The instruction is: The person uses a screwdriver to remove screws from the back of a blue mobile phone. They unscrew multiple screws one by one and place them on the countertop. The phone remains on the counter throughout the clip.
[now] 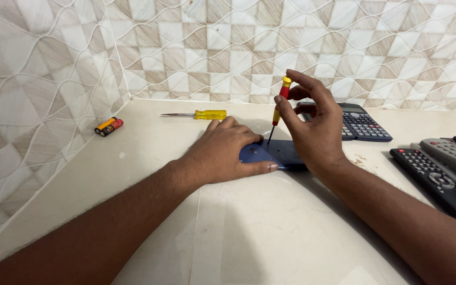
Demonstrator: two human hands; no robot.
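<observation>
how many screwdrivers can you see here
2. A small red and yellow screwdriver stands upright in the right hand, tip on the blue device. A yellow-handled screwdriver lies on the counter near the wall. Others may be hidden.

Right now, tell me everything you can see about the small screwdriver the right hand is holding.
The small screwdriver has a slim red handle with yellow bands and a yellow cap, plastic by the look of it, and a thin dark metal shaft. It stands nearly upright, tip down on the blue device lying flat on the counter. The right hand pinches its handle with the fingertips, while the left hand presses on the device.
</observation>
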